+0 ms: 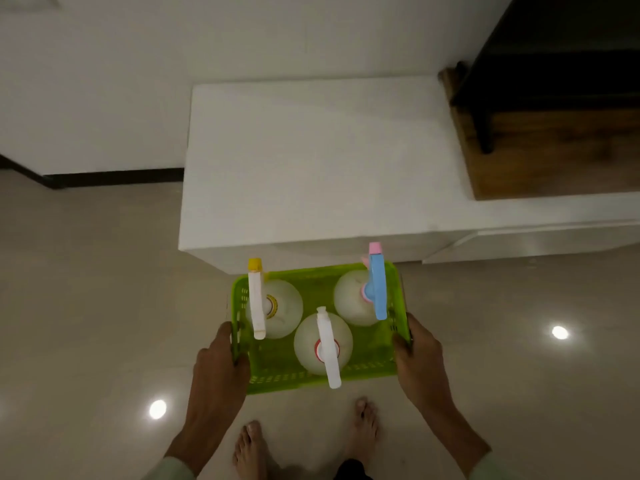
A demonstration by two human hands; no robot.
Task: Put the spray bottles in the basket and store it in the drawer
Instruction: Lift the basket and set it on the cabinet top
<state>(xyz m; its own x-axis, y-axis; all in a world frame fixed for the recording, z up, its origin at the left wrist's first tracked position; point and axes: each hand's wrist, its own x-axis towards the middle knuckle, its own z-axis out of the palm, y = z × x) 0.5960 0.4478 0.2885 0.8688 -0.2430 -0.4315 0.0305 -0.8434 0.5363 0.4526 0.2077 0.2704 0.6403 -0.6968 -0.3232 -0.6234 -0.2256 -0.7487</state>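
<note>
A lime-green plastic basket hangs in the air just in front of a low white cabinet. Three spray bottles stand upright in it: one with a yellow-tipped white trigger at the left, one with a blue and pink trigger at the right, one with a white trigger and red collar nearest me. My left hand grips the basket's left rim. My right hand grips its right rim. A drawer front shows on the cabinet's right side, slightly ajar.
A dark wooden shelf unit sits on the cabinet's right end. Glossy beige floor tiles spread to the left, with ceiling light reflections. My bare feet stand below the basket. A white wall with black skirting runs behind.
</note>
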